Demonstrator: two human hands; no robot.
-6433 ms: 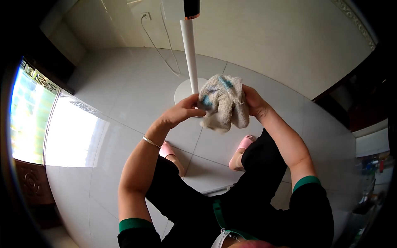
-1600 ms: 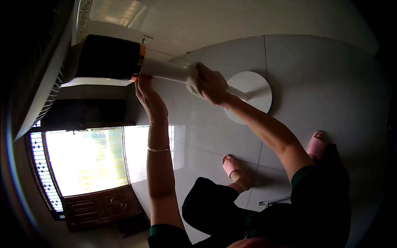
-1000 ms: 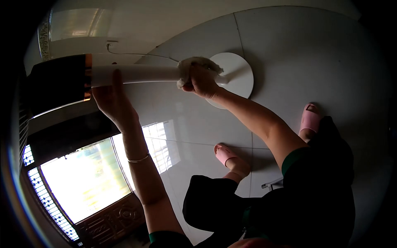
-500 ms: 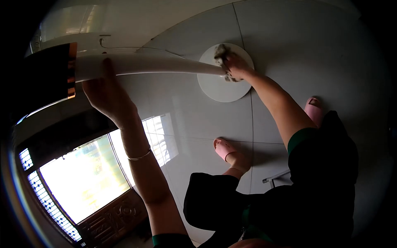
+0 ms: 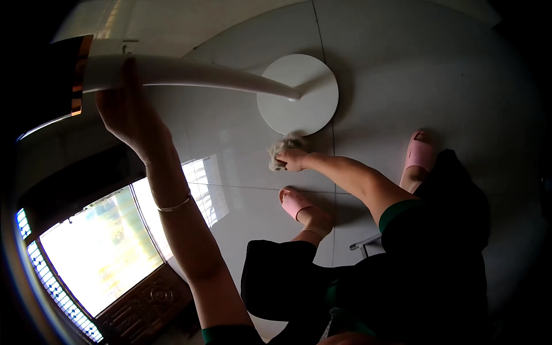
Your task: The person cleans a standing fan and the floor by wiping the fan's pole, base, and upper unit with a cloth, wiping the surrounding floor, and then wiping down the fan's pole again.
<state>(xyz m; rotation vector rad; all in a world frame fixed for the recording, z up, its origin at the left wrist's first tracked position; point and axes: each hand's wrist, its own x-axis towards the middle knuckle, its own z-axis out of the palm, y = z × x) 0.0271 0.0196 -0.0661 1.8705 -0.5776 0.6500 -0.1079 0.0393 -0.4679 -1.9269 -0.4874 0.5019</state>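
Observation:
A white stand has a tapering pole (image 5: pixel 201 75) that runs down to a round, flat base (image 5: pixel 290 118) on the floor. Near the pole's upper end, just below a dark head with a copper-coloured edge (image 5: pixel 79 75), my left hand (image 5: pixel 135 121) is closed round the pole. My right hand (image 5: pixel 294 160) grips a crumpled, light grey-beige cloth (image 5: pixel 278 154) low over the floor, beside the base's near edge. I cannot tell whether the cloth touches the base's rim.
Pale tiles (image 5: pixel 397 69) make up the floor. My feet, in pink slippers (image 5: pixel 295 202), stand apart near the base. A grey metal bar (image 5: pixel 365 242) shows beside my leg. At lower left is a bright window (image 5: pixel 103 247) above carved dark wood (image 5: pixel 149 299). A wall socket (image 5: pixel 129 47) sits behind the pole.
My right hand has moved with the cloth from the top of the base, by the pole's foot, towards me and off its near edge. My left hand stays on the pole. The view has shifted slightly.

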